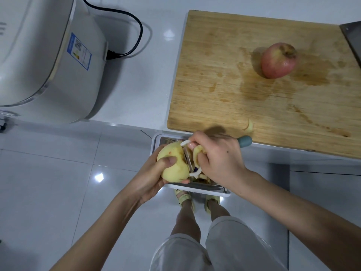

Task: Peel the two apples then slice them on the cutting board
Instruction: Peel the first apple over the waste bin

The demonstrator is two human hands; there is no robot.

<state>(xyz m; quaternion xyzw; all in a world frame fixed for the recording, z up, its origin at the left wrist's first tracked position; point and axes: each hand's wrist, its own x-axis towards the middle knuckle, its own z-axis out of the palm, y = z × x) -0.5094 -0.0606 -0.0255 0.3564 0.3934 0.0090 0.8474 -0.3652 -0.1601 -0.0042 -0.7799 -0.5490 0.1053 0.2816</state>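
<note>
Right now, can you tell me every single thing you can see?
peeled apple: one, pale yellow, held over the bin
red apple: one, unpeeled, on the cutting board
cutting board: one, tan wood, on the counter
peel scrap: one, pale yellow, near the board's front edge
peeler: one, white with a teal handle, against the peeled apple
metal blade: one, grey, at the board's right edge, mostly out of view
bin: one, white, below the hands, holding peelings
appliance: one, white, left on the counter
cord: one, black, plugged into the appliance
counter: white
floor: white tiles
left hand: grips the peeled apple
right hand: grips the peeler
feet: two, in pale sandals
</note>
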